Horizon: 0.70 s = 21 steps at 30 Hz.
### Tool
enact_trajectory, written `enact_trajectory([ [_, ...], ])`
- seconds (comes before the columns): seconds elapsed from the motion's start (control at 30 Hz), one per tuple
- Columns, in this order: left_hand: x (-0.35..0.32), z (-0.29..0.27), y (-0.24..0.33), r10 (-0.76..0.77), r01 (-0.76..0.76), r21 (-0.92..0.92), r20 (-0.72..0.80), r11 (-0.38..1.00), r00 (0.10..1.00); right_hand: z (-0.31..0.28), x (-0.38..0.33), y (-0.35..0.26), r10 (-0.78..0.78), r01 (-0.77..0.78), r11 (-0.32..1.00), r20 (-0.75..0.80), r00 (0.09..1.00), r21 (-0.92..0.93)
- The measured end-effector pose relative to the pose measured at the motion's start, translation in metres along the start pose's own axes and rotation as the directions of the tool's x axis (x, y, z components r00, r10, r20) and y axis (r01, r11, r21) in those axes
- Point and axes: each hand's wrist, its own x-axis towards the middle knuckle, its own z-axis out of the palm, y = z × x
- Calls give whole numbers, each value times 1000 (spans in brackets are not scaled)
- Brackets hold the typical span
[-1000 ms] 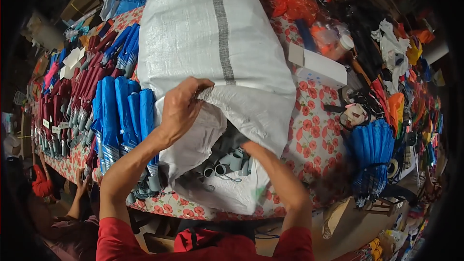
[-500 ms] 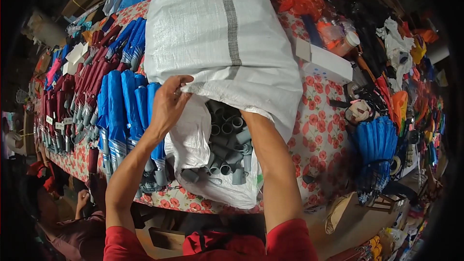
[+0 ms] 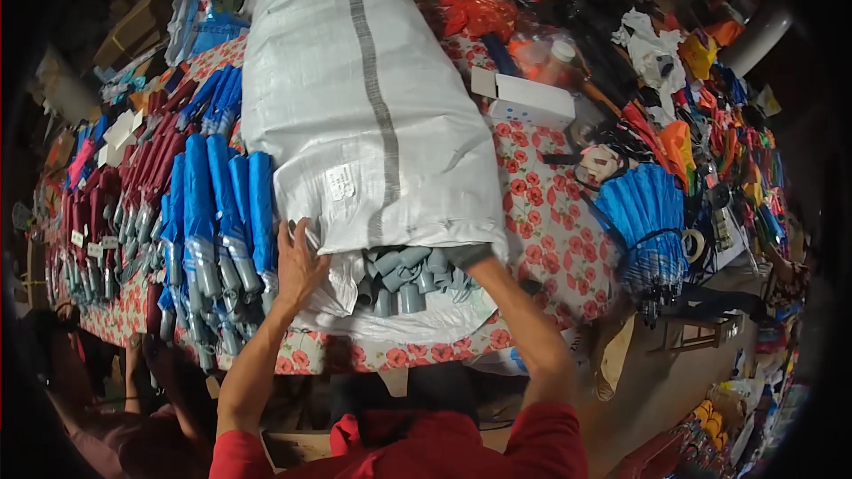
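Observation:
A large white woven sack [image 3: 319,115] with a dark stripe lies on the table, its mouth toward me. Grey plastic tubular pieces, like umbrella handles [image 3: 410,300], fill the mouth and rest on its lower flap. My left hand [image 3: 300,268] is at the left corner of the mouth, thumb and fingers against the sack's edge. My right hand [image 3: 470,255] reaches in under the upper edge on the right, beside the grey handles. Its fingers are hidden in shadow, so what they hold cannot be seen.
Folded blue umbrellas [image 3: 213,200] and maroon umbrellas [image 3: 146,164] lie left of the sack. To the right are a white box [image 3: 532,99] and a bundle of blue umbrellas [image 3: 643,222]. A floral tablecloth [image 3: 559,239] covers the table. Another person's arm [image 3: 133,372] shows at lower left.
The sack's raised upper edge has come down and nearer me. My left hand has moved down with it, and my right arm has shifted outward, with its hand nearer the mouth's right side.

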Motion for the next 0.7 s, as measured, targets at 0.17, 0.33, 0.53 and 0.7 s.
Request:
enact_trajectory([
  [0.17,-5,10,17,62,-55,169,-37,984,997,20,-97,69,-87,134,962,-197,976,239],
  [0.33,11,-2,3,-187,177,212,27,961,982,-4,-122,20,29,19,952,-151,988,304],
  [0.53,-8,-9,20,-486,496,-135,100,858,868,-19,-150,4,-158,202,979,-606,780,5],
  [0.7,-53,2,17,-205,240,105,-273,965,940,28,-97,67,557,-350,812,-442,703,466],
])
